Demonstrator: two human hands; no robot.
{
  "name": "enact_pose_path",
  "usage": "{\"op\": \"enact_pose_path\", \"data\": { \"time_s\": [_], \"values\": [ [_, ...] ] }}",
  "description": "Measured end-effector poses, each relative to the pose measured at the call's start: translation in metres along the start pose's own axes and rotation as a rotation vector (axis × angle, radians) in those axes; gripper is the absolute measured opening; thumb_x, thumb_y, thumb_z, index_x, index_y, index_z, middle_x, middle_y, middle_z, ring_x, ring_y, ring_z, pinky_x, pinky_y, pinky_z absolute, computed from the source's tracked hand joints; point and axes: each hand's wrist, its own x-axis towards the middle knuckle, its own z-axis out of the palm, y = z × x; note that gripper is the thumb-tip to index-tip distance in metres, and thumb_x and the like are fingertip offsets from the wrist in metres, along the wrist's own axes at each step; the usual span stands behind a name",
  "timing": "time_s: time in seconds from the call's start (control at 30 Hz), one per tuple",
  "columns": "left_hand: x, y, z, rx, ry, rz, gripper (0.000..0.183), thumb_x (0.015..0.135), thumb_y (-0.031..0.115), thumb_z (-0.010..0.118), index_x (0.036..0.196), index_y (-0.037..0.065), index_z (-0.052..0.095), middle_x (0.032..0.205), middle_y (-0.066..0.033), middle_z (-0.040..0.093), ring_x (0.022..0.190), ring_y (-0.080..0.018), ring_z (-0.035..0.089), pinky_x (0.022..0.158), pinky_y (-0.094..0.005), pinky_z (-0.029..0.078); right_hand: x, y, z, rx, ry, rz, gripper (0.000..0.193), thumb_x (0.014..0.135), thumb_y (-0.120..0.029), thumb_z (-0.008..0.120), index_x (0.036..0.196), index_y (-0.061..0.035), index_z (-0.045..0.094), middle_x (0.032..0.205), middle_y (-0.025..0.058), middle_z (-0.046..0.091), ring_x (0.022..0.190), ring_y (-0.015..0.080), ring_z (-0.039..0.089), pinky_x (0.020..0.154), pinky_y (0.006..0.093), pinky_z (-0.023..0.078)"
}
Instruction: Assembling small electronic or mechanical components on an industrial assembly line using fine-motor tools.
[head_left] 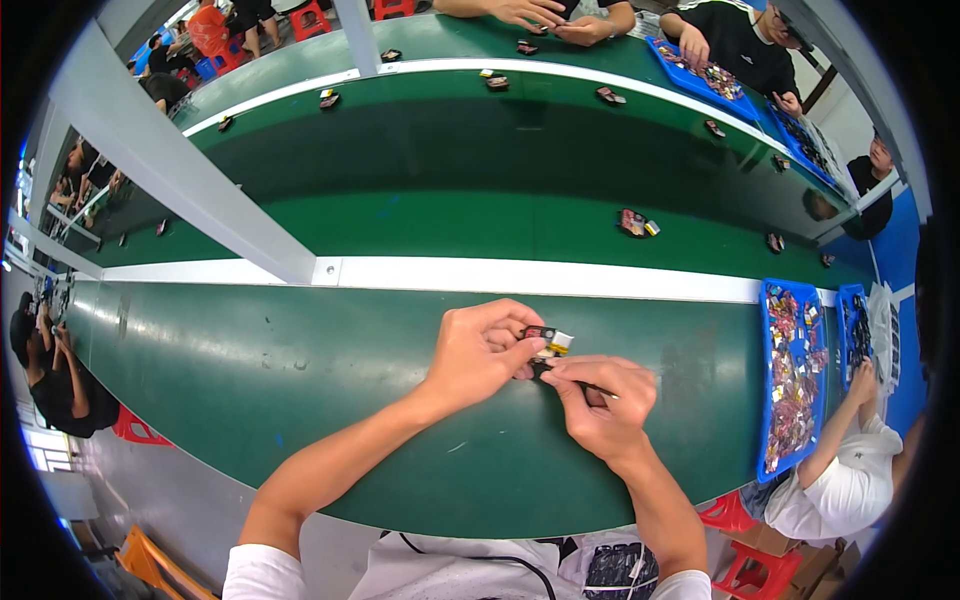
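Above the green work table (pixel 350 340), my left hand (pixel 475 350) is closed on a small black electronic housing (pixel 541 333) with reddish parts in it. A silver battery cell (pixel 562 341) with a yellow edge sticks out from its right side. My right hand (pixel 615 400) is closed in a pinch just right of and below the housing. A thin dark stick-like tool (pixel 603 391) shows between its fingers, and its kind cannot be made out. The right fingertips meet the lower edge of the housing, and the fingers partly hide the contact.
A blue tray (pixel 768 400) full of small parts lies at the right table end. Beyond a white rail (pixel 500 278) runs a green conveyor belt (pixel 450 225) carrying several small housings (pixel 634 223). A grey post (pixel 190 150) rises at left. Other people sit opposite and at right.
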Motion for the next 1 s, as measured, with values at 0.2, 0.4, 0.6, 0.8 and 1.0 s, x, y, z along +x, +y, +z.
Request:
{"op": "enact_pose_path", "data": {
  "time_s": [0.2,0.4,0.6,0.8,1.0],
  "values": [
    [0.001,0.008,0.004,0.037,0.05,0.007,0.015,0.09,-0.004,0.071,0.103,-0.008,0.065,0.086,-0.0131,0.072,0.069,-0.0149,0.071,0.059,-0.0269,0.06,0.002,-0.002,-0.003,0.037,0.031,-0.021,0.016,0.072,0.003,0.082,0.079,-0.0078,0.072,0.077,0.004,0.076,0.051,0.013,0.063,0.045,0.0253,0.04],
    [0.066,0.02,-0.045,0.122,0.338,0.187,0.016,0.095,0.001,0.066,0.108,-0.008,0.063,0.087,-0.0128,0.07,0.066,-0.0181,0.071,0.06,-0.0287,0.061,0.007,-0.002,-0.016,0.047,0.19,0.045,0.021,0.071,0.001,0.086,0.084,-0.007,0.072,0.085,0.0058,0.078,0.043,0.009,0.049,0.041,0.0239,0.034],
    [0.115,0.037,-0.114,0.968,0.738,0.221,0.023,0.095,0.013,0.067,0.104,-0.008,0.067,0.094,-0.0197,0.065,0.064,-0.0329,0.071,0.054,-0.0404,0.059,0.009,-0.004,-0.016,0.018,0.152,-0.048,0.02,0.073,0.0,0.084,0.086,-0.0074,0.071,0.084,0.0056,0.077,0.048,0.0128,0.058,0.042,0.0256,0.037],
    [0.132,0.041,-0.058,1.346,0.719,0.589,0.03,0.097,0.025,0.062,0.103,-0.003,0.072,0.097,-0.022,0.068,0.072,-0.0437,0.068,0.063,-0.0486,0.056,0.003,0.002,-0.017,-0.005,0.097,-0.061,0.017,0.075,-0.002,0.083,0.085,-0.008,0.07,0.081,0.0035,0.075,0.054,0.016,0.064,0.047,0.026,0.043],
    [0.179,0.049,0.043,0.485,0.089,0.064,0.025,0.091,0.014,0.072,0.101,-0.008,0.071,0.082,-0.0111,0.071,0.061,-0.0126,0.068,0.05,-0.0263,0.056,0.0,0.004,-0.02,0.001,0.095,-0.05,0.016,0.076,-0.002,0.083,0.084,-0.0078,0.071,0.08,0.0034,0.074,0.054,0.0183,0.064,0.047,0.0278,0.045]
  ]
}}
